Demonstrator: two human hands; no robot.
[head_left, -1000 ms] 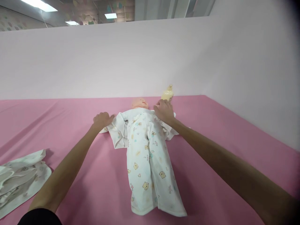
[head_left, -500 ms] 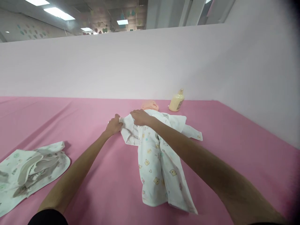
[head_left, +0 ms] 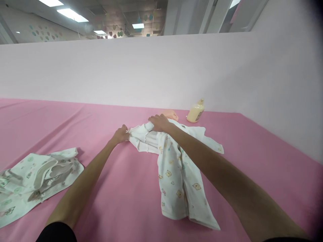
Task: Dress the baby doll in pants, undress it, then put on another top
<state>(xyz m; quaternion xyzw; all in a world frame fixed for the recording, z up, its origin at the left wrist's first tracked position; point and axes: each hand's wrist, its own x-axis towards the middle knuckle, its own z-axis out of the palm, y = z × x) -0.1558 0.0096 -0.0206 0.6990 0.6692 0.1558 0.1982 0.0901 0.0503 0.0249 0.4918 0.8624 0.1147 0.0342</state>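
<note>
- Printed baby suit (head_left: 176,168) lies draped over a doll on the pink counter (head_left: 113,201). Its legs trail back toward the person from both grips, and the doll's head (head_left: 171,115) shows just beyond the right one.
- Left hand (head_left: 121,135): the grip is closed on the outer end of the suit's sleeve, drawn out to the side.
- Right hand (head_left: 158,122): it reaches across the suit's body, fingers curled shut on a fold by the collar, near the left grip, with bunched sleeve between them (the fingertips are tucked under, so the depth of the pinch is unclear).
- Judged from this, the step in hand is working the sleeve at the doll's shoulder.
- The next move likely calls for a taut sleeve between the two grips, since soft cloth bunches easily.
- A cream bottle (head_left: 195,112) stands past the right grip by the wall; a loose patterned cloth (head_left: 37,174) lies well off to the left of the left grip.
</note>
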